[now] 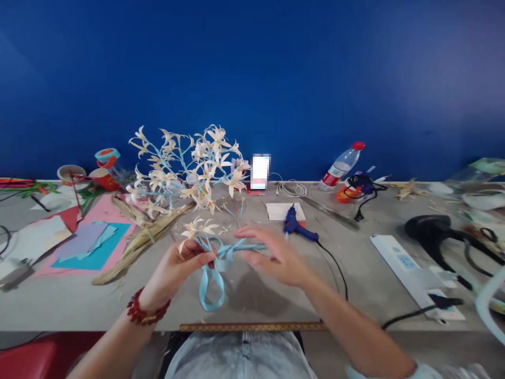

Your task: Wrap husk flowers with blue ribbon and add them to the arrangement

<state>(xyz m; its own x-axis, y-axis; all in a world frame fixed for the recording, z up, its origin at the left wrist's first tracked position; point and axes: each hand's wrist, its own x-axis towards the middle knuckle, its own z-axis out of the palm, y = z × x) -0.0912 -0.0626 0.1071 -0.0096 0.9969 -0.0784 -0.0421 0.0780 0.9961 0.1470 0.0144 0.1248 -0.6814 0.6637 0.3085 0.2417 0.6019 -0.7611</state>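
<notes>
My left hand [179, 263], with a red beaded bracelet at the wrist, pinches the blue-wrapped stems of a small spray of cream artificial flowers [199, 230]. Light blue ribbon [213, 306] is looped around the stems, and one long loop hangs below my left fingers. To the right, my right hand [280, 258] is slightly blurred, its fingers spread about the stem ends with a gap between thumb and fingers. Behind both hands stands a larger bunch of similar cream flowers [216, 171] on light blue stems.
A blue glue gun [302, 230] rests by a white box [272, 212]. Dried husks [138, 247] and coloured paper [84, 258] lie left. A lit phone [259, 172], a bottle [341, 166], wires [335, 213] and a power strip [406, 268] stand or lie around.
</notes>
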